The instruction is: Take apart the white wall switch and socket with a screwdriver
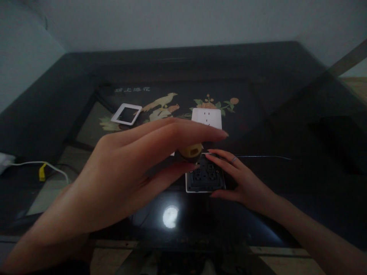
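My left hand (143,149) is closed around the yellow and dark handle of what looks like a screwdriver (191,150), seen from its butt end. The handle stands over a wall socket (205,179) lying face down, its black back with terminals turned up. The shaft and tip are hidden behind the handle and hand. My right hand (235,173), with a ring on one finger, grips the socket by its right side, fingers at the far edge and thumb at the near edge. Just beyond my left hand lies a white socket faceplate (207,115), partly covered by my fingers.
A white square frame (126,114) rests farther back on the left of the dark glossy table (275,133). At the left edge, a white cable (51,165) with a yellow tag (42,172) runs from a white block (5,162). A pale wall (183,23) stands behind.
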The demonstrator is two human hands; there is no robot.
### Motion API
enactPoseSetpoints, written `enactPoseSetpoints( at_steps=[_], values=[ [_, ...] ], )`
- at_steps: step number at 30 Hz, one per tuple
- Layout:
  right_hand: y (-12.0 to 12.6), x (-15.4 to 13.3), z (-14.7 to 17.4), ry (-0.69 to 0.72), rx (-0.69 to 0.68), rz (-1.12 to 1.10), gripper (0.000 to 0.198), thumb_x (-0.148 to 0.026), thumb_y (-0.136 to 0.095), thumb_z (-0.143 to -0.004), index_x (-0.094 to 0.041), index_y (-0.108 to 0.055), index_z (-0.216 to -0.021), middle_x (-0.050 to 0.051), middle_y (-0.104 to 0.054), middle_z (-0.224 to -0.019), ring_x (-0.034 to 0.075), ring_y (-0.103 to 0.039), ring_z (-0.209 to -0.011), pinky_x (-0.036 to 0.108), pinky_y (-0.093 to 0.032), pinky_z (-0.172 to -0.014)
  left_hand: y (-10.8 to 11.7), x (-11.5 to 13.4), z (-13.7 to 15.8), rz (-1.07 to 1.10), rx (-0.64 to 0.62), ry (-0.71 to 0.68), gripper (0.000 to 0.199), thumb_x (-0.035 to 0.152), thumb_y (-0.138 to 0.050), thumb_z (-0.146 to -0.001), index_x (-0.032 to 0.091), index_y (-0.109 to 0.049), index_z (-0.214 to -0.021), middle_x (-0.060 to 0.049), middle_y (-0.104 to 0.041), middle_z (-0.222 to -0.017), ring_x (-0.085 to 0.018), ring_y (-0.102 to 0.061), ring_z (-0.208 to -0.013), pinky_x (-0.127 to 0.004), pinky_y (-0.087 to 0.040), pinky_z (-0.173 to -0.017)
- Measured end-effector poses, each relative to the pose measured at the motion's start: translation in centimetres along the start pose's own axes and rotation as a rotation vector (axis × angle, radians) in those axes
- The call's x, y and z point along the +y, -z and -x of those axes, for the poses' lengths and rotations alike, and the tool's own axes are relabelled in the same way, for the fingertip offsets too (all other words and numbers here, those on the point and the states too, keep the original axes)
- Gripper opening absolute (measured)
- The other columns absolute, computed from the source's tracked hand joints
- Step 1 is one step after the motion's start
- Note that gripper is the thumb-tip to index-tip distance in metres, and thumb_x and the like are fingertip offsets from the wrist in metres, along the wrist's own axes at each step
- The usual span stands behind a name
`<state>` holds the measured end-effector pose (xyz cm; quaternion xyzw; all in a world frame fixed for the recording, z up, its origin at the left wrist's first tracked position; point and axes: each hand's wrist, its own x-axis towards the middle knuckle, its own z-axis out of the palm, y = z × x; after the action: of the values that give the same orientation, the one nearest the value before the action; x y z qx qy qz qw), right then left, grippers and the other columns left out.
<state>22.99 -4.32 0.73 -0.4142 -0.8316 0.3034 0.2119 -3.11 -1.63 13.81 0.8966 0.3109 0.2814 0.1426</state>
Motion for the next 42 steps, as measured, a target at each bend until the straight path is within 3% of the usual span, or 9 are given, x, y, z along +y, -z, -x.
enactPoseSetpoints(
  at_steps=[4,11,18,24,27,30,32,36,42],
  values=[
    [0.2,-0.3,-0.1,-0.011,-0.01,-0.003,0.08,-0.037,-0.074,-0.082,-0.032,-0.034,-0.151,0.014,-0.039,-0.153,0.033,-0.042,-0.14,0.056,-0.039,-0.112,-0.8,-0.2,-0.2,-0.026,0.116,-0.059,0.024,0.018,-0.071,-0.086,0.022,-0.066,-0.109,0.0,-0.073,-0.11,-0.017,-0.072,-0.098,-0.027,-0.058,-0.089],
    [0.1,-0.2,-0.1,-0.001,-0.007,-0.008,0.082,-0.035,-0.075,-0.081,-0.033,-0.032,-0.151,0.013,-0.038,-0.154,0.032,-0.041,-0.141,0.057,-0.039,-0.112,0.4,0.0,0.2,0.059,-0.053,0.064,0.052,0.017,-0.058,-0.093,0.026,-0.048,-0.143,-0.001,-0.067,-0.131,-0.02,-0.069,-0.11,-0.03,-0.058,-0.094],
    [0.1,-0.2,-0.1,0.002,-0.006,0.004,0.082,-0.035,-0.074,-0.082,-0.033,-0.032,-0.152,0.013,-0.039,-0.154,0.032,-0.043,-0.14,0.057,-0.04,-0.112,-0.7,-0.4,-0.1,-0.028,0.108,-0.017,0.026,0.024,-0.072,-0.088,0.021,-0.065,-0.112,0.001,-0.074,-0.107,-0.015,-0.072,-0.092,-0.024,-0.059,-0.083],
    [0.1,-0.2,0.0,-0.001,-0.006,0.002,0.085,-0.035,-0.075,-0.081,-0.035,-0.03,-0.153,0.012,-0.039,-0.154,0.033,-0.043,-0.139,0.058,-0.04,-0.111,0.1,-0.4,0.2,0.082,-0.022,0.096,0.054,0.025,-0.059,-0.095,0.028,-0.043,-0.146,0.001,-0.069,-0.128,-0.019,-0.069,-0.112,-0.031,-0.056,-0.097],
    [0.1,-0.1,0.0,0.0,-0.001,-0.004,0.084,-0.036,-0.075,-0.081,-0.035,-0.031,-0.152,0.012,-0.039,-0.154,0.032,-0.043,-0.14,0.057,-0.041,-0.111,-0.2,-0.5,0.1,0.013,0.034,0.059,0.041,0.025,-0.064,-0.092,0.028,-0.055,-0.132,0.002,-0.07,-0.125,-0.017,-0.071,-0.103,-0.028,-0.058,-0.092],
    [0.1,0.0,0.0,0.001,0.0,-0.004,0.085,-0.036,-0.076,-0.08,-0.035,-0.031,-0.152,0.011,-0.039,-0.154,0.033,-0.043,-0.14,0.057,-0.04,-0.112,-0.6,-0.4,-0.1,-0.08,0.112,-0.036,0.024,0.025,-0.069,-0.09,0.021,-0.065,-0.113,0.002,-0.074,-0.105,-0.011,-0.071,-0.09,-0.019,-0.056,-0.082],
    [0.1,0.0,0.0,-0.004,-0.003,-0.004,0.084,-0.035,-0.076,-0.08,-0.035,-0.032,-0.152,0.011,-0.038,-0.154,0.032,-0.043,-0.14,0.057,-0.04,-0.112,-0.5,-0.3,-0.1,-0.064,0.099,-0.044,0.03,0.02,-0.069,-0.089,0.019,-0.064,-0.119,0.001,-0.073,-0.105,-0.011,-0.071,-0.091,-0.017,-0.055,-0.083],
    [0.1,-0.1,0.0,-0.008,-0.012,-0.01,0.081,-0.036,-0.075,-0.081,-0.033,-0.033,-0.151,0.012,-0.037,-0.154,0.032,-0.042,-0.141,0.055,-0.039,-0.113,0.1,-0.3,0.0,0.067,-0.02,0.068,0.052,0.013,-0.062,-0.09,0.024,-0.05,-0.14,0.003,-0.067,-0.129,-0.014,-0.067,-0.11,-0.022,-0.052,-0.097],
    [0.1,0.0,0.0,0.006,-0.002,-0.006,0.081,-0.035,-0.075,-0.081,-0.033,-0.033,-0.151,0.012,-0.039,-0.153,0.032,-0.042,-0.14,0.056,-0.04,-0.113,-0.4,-0.3,-0.2,-0.078,0.09,-0.096,0.03,0.015,-0.07,-0.088,0.018,-0.063,-0.117,0.002,-0.07,-0.106,-0.007,-0.067,-0.096,-0.013,-0.051,-0.088]
  ],
)
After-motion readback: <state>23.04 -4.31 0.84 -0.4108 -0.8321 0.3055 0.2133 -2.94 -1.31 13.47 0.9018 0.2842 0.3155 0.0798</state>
